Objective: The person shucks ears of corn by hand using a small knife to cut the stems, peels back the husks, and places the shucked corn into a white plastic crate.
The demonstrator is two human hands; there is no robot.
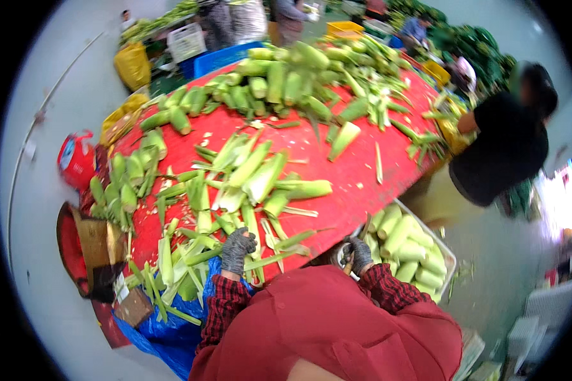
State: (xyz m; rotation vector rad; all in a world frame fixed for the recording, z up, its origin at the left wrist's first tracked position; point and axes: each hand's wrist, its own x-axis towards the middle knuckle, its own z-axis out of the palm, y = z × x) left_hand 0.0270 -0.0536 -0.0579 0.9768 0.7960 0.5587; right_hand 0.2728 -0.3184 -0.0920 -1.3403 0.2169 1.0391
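Note:
My left hand (238, 250), in a grey glove, is closed at the near edge of the red table (337, 222), among loose green corn husks (200, 244). Whatever may be inside its fingers is hidden. My right hand (358, 253), gloved too, is closed around what looks like a knife (347, 268); its tan handle shows below the fingers. Beside this hand stands a pale crate (450, 259) full of trimmed corn ears (410, 251). Partly peeled corn (267, 178) lies on the table ahead of my left hand.
A heap of unpeeled corn (276, 82) covers the table's far side. A person in black (511, 136) stands at the right; other people are farther back. Blue plastic sheeting (171, 336) holding husks hangs at the near left, by a cardboard box (98, 251). A blue crate (225, 60) stands behind the table.

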